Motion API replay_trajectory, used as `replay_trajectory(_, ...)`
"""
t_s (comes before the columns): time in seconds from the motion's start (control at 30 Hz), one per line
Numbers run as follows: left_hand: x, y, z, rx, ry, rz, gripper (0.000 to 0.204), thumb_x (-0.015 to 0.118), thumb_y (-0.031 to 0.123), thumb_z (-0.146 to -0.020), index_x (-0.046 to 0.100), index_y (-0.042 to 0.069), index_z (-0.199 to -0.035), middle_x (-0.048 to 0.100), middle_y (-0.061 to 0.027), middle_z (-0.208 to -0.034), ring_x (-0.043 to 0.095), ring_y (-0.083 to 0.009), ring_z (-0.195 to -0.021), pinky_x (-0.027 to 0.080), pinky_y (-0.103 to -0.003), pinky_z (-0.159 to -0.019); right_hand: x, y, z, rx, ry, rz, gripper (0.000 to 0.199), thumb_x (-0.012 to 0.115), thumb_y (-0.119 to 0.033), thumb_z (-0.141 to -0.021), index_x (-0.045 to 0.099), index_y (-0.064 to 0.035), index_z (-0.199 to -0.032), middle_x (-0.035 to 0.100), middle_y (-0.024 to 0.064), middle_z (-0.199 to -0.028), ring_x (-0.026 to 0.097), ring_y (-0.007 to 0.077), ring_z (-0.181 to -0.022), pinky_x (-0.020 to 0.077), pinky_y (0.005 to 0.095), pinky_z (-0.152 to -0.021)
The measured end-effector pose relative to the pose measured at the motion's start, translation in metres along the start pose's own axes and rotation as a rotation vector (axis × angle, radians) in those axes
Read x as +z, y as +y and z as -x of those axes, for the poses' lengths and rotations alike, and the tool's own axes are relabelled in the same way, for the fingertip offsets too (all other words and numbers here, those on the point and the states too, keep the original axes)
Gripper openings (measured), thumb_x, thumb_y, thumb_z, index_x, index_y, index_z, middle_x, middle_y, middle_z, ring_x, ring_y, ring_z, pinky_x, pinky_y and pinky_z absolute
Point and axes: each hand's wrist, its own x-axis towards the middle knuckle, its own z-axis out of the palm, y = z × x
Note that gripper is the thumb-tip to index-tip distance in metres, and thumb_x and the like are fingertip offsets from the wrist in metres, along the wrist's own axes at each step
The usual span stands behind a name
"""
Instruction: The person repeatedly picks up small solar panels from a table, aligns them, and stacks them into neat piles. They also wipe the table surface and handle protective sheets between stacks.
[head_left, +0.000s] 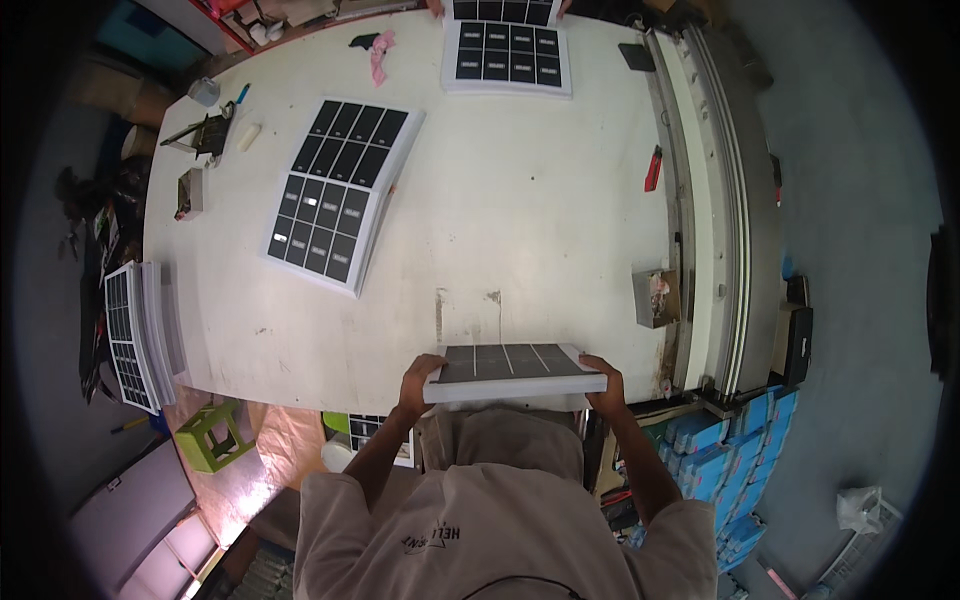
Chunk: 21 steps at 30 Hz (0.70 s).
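A thick stack of printed sheets (510,364), white at the edges with dark rectangles on top, is held at the near edge of the white table. My left hand (421,383) grips its left end and my right hand (604,382) its right end, fingers closed round the sides. The stack's near edge faces me; its underside is hidden. Farther off at the left lies a larger stack of similar dark-panelled sheets (340,190), set at a slant. Another such stack (508,58) lies at the far edge, where another person's hands touch it, partly cut off by the frame.
On the white table (540,240), a red cutter (653,168) and a small open box (657,298) lie near the metal rail (735,220) on the right. A pink cloth (382,55) is at the back. Below stand a green stool (212,437) and blue bundles (735,460).
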Motion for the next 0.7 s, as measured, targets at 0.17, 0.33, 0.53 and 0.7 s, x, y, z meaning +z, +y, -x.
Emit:
replay_trajectory(0.17, -0.005, 0.004, -0.001, 0.026, -0.01, 0.006, 0.04, 0.069, 0.021, -0.076, 0.064, 0.001, -0.111, 0.065, -0.0188, -0.11, 0.061, -0.0408, -0.105, 0.051, -0.045, -0.09, -0.005, -0.011, 0.006, 0.01, 0.004, 0.09, 0.049, 0.078, -0.003, -0.069, 0.067, -0.0028, -0.117, 0.069, 0.0189, -0.115, 0.066, 0.0332, -0.111, 0.051, 0.0394, -0.098)
replay_trajectory(0.33, -0.006, 0.01, 0.003, 0.02, 0.014, 0.004, 0.037, 0.07, 0.02, -0.078, 0.065, 0.003, -0.111, 0.065, -0.0165, -0.109, 0.061, -0.0386, -0.105, 0.051, -0.043, -0.09, -0.028, -0.103, 0.002, -0.219, -0.126, 0.453, 0.042, 0.085, -0.012, -0.069, 0.068, -0.0054, -0.106, 0.069, 0.0141, -0.106, 0.066, 0.0314, -0.104, 0.0484, 0.0424, -0.097)
replay_trajectory(0.53, -0.007, 0.01, 0.004, 0.059, 0.031, -0.026, 0.036, 0.071, 0.017, -0.076, 0.066, 0.004, -0.109, 0.065, -0.0137, -0.108, 0.061, -0.0359, -0.104, 0.052, -0.042, -0.089, 0.038, -0.124, -0.019, -0.304, -0.372, 0.926, 0.031, 0.073, -0.018, -0.074, 0.065, -0.0055, -0.101, 0.065, 0.0138, -0.099, 0.064, 0.0324, -0.101, 0.0453, 0.0482, -0.096)
replay_trajectory(0.7, -0.008, 0.013, 0.004, 0.07, 0.047, -0.055, 0.038, 0.074, 0.011, -0.071, 0.065, 0.005, -0.107, 0.065, -0.012, -0.107, 0.061, -0.0346, -0.102, 0.052, -0.041, -0.088, 0.081, -0.14, -0.027, -0.328, -0.401, 0.946, 0.04, 0.074, -0.013, -0.065, 0.06, -0.0041, -0.102, 0.063, 0.0152, -0.097, 0.064, 0.0335, -0.095, 0.0494, 0.0456, -0.088)
